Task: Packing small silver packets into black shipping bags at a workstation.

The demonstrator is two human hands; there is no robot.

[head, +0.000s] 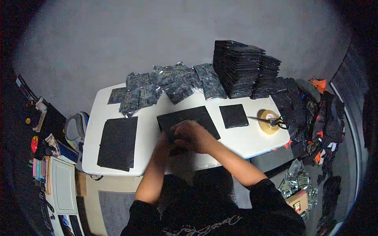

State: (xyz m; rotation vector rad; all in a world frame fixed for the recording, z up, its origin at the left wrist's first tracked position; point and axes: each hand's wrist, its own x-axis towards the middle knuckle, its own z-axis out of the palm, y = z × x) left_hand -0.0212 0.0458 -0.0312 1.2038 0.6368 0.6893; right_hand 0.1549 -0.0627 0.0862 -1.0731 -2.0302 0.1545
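Note:
On the white folding table [192, 107] lies a black flat sheet [203, 118], with both hands over its near part. My left hand [165, 144] and my right hand [192, 137] are close together and blurred by motion; something dark shows between them, too unclear to name. To the left rests a stack of black flat sheets [118, 143]. A small black square piece [234, 116] is at the right. Farther right, black-handled scissors [273, 121] lie across a roll of clear tape [267, 129].
Camouflage-patterned items in clear plastic [141, 94] line the far edge, beside tall stacks of folded black items [239, 67]. Dark fabric with orange pieces [319, 124] is heaped at the right. A grey chair [75, 126] stands left; a cardboard box [298, 202] is low right.

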